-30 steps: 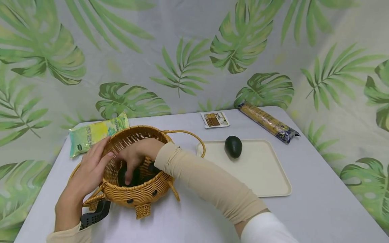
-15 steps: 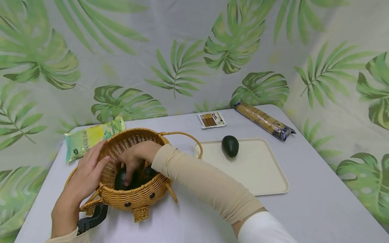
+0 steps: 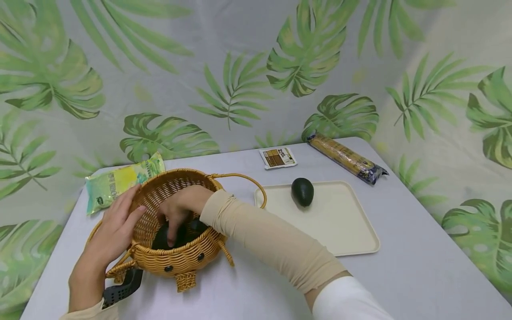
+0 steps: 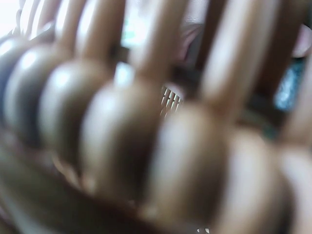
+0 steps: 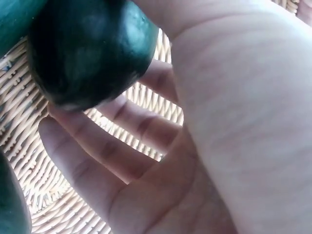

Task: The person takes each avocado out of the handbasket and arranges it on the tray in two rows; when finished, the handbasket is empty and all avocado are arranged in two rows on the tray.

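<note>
Wicker basket [image 3: 180, 258]: the landmark.
Left hand [image 3: 116, 224]: against the basket's left rim, fingers fairly straight, apparently to steady it.
Right hand [image 3: 182, 205]: inside the basket, fingers and thumb about the held avocado [image 5: 92, 58], likely set on opposite sides so the smooth skin does not slip.
Other avocados [image 5: 10, 200]: inside the basket, near the held one.
Tray [image 3: 340, 229]: right of the basket, bearing a lone avocado [image 3: 302, 192]; raised rim probably checks rolling.
Green packet [image 3: 116, 183]: behind the basket's left side.
White packet [image 3: 278, 158], long packet [image 3: 346, 158]: beyond the basket, rightward.
</note>
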Demonstrator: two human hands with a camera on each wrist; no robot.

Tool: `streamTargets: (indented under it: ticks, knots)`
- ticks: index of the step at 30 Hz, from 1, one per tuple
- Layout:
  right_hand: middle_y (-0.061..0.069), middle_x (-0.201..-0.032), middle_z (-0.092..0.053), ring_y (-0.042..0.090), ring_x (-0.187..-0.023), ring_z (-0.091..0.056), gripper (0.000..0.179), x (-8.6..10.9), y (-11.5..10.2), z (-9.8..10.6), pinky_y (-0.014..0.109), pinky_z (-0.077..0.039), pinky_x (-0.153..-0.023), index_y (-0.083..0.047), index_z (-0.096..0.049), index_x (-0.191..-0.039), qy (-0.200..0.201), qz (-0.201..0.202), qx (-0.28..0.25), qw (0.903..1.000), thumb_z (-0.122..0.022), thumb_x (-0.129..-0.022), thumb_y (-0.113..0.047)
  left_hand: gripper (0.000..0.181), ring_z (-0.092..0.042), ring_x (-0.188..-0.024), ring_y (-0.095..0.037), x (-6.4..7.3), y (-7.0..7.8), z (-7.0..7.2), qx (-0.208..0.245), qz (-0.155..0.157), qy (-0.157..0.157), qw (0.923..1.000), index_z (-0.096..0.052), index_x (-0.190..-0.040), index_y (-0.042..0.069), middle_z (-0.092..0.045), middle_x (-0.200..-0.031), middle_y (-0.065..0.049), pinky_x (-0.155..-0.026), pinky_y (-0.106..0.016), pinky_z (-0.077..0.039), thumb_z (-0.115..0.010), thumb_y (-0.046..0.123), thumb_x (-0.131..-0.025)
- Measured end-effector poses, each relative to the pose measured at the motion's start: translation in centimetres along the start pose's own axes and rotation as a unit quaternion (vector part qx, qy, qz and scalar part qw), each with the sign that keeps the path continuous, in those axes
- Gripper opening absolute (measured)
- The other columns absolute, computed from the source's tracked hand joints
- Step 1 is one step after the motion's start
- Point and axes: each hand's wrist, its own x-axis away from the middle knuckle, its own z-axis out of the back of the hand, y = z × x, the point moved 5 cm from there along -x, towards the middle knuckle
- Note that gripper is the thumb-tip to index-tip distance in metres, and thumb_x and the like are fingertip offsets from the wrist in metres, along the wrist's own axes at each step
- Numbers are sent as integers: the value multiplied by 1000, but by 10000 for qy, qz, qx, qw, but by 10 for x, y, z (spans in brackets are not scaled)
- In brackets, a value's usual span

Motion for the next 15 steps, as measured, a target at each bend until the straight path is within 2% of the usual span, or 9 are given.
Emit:
streamTargets:
  ticks: [3, 11, 15]
  knots:
    - [-17, -141, -53, 1, -127, -50, 76, -1, 1, 1, 21, -44, -103, -36, -54, -147, 16, 23, 7, 10000, -81, -80, -60, 61, -15, -151, -55, -1, 0, 1, -17, 30, -17, 10000, -17, -165, 5, -21, -165, -30, -112, -81, -10, -37, 29, -113]
    - [-15, -138, -56, 2, -120, -54, 74, 0, 2, 2, 20, -48, -96, -33, -57, -145, 86, 191, -167, 9996, -83, -80, -56, 62, -13, -151, -56, 0, 1, 1, 15, 37, -59, 10000, -15, -166, 6, -19, -166, -30, -111, -82, -10, -37, 30, -113]
    - [-14, -141, -55, 2, -125, -53, 76, 1, 0, 4, 21, -46, -101, -33, -54, -148, 123, 289, -76, 9995, -82, -81, -57, 62, -14, -151, -56, 0, 1, 1, 13, 32, -53, 10000, -16, -166, 7, -20, -166, -30, -111, -82, -11, -37, 30, -112]
